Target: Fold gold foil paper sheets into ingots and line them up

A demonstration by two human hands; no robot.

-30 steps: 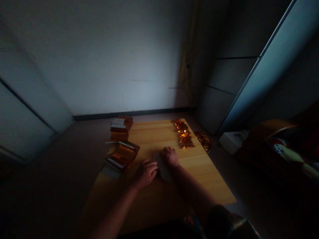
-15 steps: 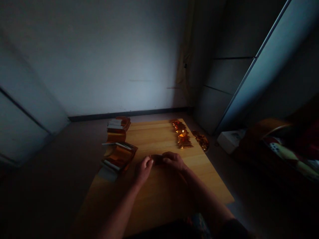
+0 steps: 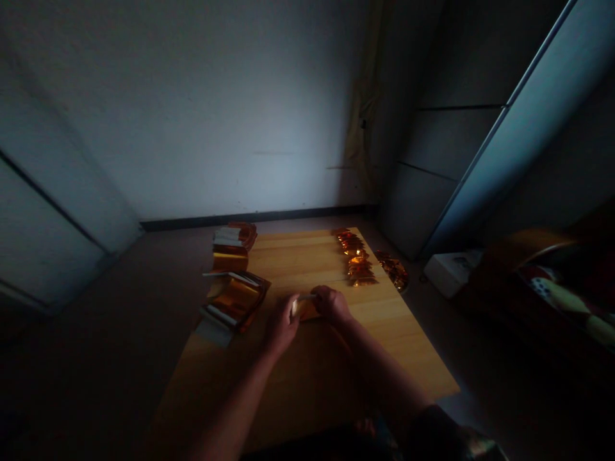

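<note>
Between my two hands is a small sheet of gold foil paper, bent, with a pale edge along its top. My left hand is closed on its left side. The fingers of my right hand pinch its right end. Left of my hands lie stacks of gold foil paper with whitish backs, loosely curled. Across the table at the right edge stands a row of folded gold foil pieces, pressed close together. The light is dim, so the fingertips are partly lost in shadow.
The wooden table carries all of this. Past its right edge, a heap of shiny gold pieces sits lower down. A white box and a chair-like wooden piece stand at right. A wall rises behind the table.
The foil paper has turned from a dark, flat look to a bent shape with a pale upper edge. Both hands remain on it. The whole view has shifted slightly.
</note>
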